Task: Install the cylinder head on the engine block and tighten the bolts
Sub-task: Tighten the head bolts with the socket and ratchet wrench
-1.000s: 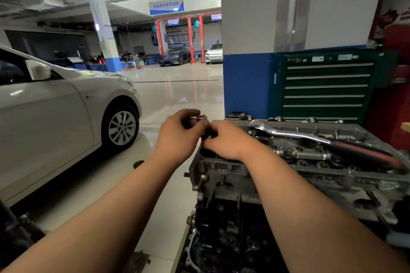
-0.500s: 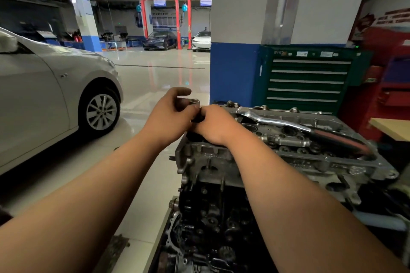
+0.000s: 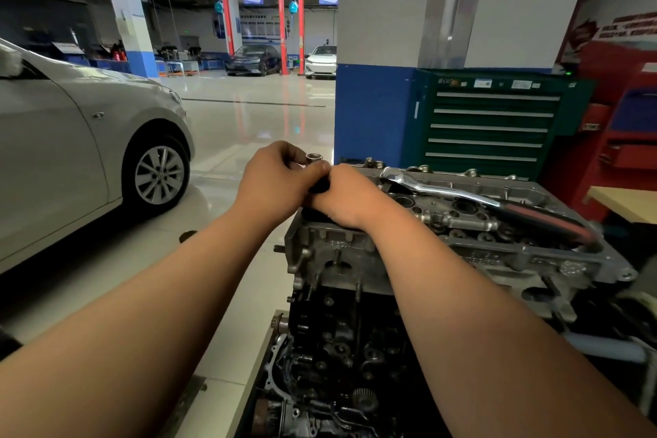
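I saw left hand [image 3: 273, 178] grip pinching socket [image 3: 313, 157] over left end of cylinder head [image 3: 337, 249]; right hand [image 3: 352, 201] grip curled beneath, contents hidden. Ratchet [image 3: 462, 195] lay rightward along head; right hand nearer.

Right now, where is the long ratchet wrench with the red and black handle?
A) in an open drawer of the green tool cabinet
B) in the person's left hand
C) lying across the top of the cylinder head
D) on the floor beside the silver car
C: the ratchet wrench lies diagonally on top of the cylinder head, its handle toward the right.
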Tool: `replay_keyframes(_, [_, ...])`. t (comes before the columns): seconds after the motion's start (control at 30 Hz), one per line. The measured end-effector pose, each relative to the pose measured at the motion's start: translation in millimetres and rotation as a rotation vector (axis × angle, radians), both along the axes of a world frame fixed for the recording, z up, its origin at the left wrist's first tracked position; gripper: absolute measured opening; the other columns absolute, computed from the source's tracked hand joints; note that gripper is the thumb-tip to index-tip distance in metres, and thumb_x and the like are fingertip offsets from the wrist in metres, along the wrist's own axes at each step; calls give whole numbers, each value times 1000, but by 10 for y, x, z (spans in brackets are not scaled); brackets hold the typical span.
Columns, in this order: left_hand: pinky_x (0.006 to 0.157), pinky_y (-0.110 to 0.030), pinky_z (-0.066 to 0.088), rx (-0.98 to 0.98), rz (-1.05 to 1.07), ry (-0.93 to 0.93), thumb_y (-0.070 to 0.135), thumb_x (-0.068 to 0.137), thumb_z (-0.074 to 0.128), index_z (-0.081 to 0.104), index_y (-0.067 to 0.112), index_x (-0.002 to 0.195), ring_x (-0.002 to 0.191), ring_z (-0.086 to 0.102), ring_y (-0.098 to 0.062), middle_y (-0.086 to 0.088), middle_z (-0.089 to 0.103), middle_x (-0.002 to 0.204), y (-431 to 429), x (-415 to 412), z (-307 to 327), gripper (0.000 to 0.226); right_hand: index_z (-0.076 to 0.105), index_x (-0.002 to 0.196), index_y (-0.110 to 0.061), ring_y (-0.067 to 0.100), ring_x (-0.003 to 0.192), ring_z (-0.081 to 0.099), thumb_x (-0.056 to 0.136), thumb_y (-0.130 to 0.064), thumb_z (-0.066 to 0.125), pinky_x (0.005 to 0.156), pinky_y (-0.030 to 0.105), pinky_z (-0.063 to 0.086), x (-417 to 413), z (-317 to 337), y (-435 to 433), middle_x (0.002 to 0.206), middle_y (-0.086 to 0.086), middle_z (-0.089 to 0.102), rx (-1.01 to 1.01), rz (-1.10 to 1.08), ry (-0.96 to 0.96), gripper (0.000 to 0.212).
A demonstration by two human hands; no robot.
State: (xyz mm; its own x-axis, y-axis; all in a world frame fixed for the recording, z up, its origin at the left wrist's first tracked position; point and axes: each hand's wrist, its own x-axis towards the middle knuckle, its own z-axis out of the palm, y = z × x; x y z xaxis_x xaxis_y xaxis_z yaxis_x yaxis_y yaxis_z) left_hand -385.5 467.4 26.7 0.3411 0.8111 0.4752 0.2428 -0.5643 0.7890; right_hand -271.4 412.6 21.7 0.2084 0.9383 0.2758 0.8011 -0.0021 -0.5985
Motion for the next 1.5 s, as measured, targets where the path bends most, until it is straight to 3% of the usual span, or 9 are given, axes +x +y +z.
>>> replay_keyframes(0.17, [59, -22, 43, 43, 15, 14, 35, 80, 70, 59, 18, 83, 71, 61, -12, 1, 65, 77, -24, -1, -7, 20, 66, 83, -6, 17, 62, 54, 83, -26, 64, 54, 28, 40, 39, -20, 3, 76, 13, 66, 8, -21, 32, 20])
replay_keyframes(0.33, [55, -17, 39, 23, 27, 15, 38, 77, 74, 61, 20, 79, 66, 59, -6, 7, 63, 72, -37, 31, -15, 22, 61, 69, -16, 13, 54, 51, 82, -24, 64, 48, 26, 38, 51, -21, 1, 60, 2, 59, 27, -33, 35, 16])
replay_keyframes(0.53, [53, -8, 36, 105, 30, 66, 37, 83, 69, 63, 23, 83, 69, 59, 2, 11, 65, 75, 3, -13, -17, 15, 67, 78, -18, 21, 69, 63, 80, -28, 62, 59, 30, 47, 44, -9, -11, 73, 5, 68, 41, 5, 116, 11])
replay_keyframes(0.7, [63, -15, 43, 132, 44, 56, 36, 84, 67, 65, 21, 89, 77, 61, -5, 9, 67, 81, -8, -5, -43, 16, 69, 83, -12, 28, 79, 67, 80, -28, 61, 68, 38, 54, 53, -18, -11, 80, 11, 71, 23, 13, 120, 18])
replay_keyframes(0.87, [61, -14, 40, 106, 11, 98, 35, 85, 67, 63, 20, 91, 78, 62, -4, 9, 66, 82, -4, 0, 36, 16, 69, 81, -16, 22, 80, 68, 81, -32, 63, 66, 30, 51, 36, 4, -27, 78, 5, 71, 9, 16, 172, 17])
replay_keyframes(1.07, [72, -34, 54, 91, 40, -193, 35, 81, 71, 63, 17, 85, 72, 67, -13, 1, 67, 77, 127, 53, 521, 20, 65, 89, -33, 1, 82, 62, 84, -39, 65, 64, 18, 43, 233, 229, 19, 90, -15, 67, -5, 19, 282, 7])
replay_keyframes(1.2, [77, -31, 53, 114, -38, -31, 32, 83, 71, 62, 25, 86, 79, 67, -14, 9, 65, 81, 213, 219, 496, 12, 67, 84, -25, 3, 66, 58, 93, -30, 54, 54, 17, 44, 486, 325, 101, 84, -10, 67, 242, -175, 406, 17])
replay_keyframes(1.3, [82, -34, 53, 119, -127, 62, 31, 84, 70, 64, 26, 89, 80, 67, -12, 9, 67, 84, 285, 356, 382, 9, 65, 84, -26, 10, 69, 60, 96, -26, 50, 63, 29, 50, 563, 273, 200, 83, -7, 67, 189, -201, 391, 19])
replay_keyframes(1.5, [77, -23, 48, 146, -145, 103, 32, 85, 67, 66, 26, 97, 82, 65, -6, 20, 63, 84, 523, 481, 298, 13, 66, 96, -25, 11, 65, 59, 86, -14, 50, 58, 26, 43, 523, 292, 390, 79, -5, 67, 13, -79, 207, 22])
